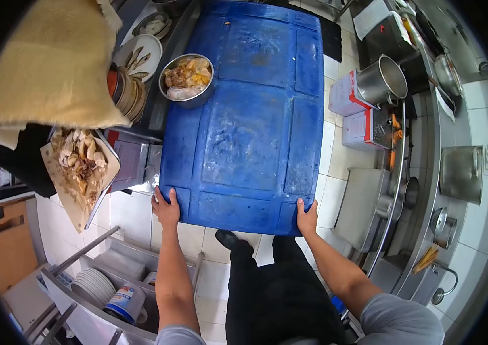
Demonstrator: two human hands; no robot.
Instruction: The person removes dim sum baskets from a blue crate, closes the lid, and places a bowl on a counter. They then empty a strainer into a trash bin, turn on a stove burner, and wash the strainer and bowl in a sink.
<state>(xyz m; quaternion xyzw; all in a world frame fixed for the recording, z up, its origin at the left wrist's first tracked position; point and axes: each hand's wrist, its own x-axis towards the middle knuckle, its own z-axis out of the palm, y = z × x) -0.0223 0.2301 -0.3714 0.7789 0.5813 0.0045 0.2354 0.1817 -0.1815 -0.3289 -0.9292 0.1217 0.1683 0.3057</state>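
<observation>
A bowl [182,102] of chicken pieces [188,76] sits on the tabletop [241,138], at its left edge. Left stands a meat tray [109,150]; nearer, stacked plates [92,287] lie beside a jug [127,300]. Right is a stockpot [377,83].

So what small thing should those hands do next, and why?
I'd probably have the left hand slide the metal bowl a little inward. It sits right at the left edge of the blue tabletop and is heaped with food, so a bump could tip it. Both that hand and the right hand are at the near corners.
</observation>
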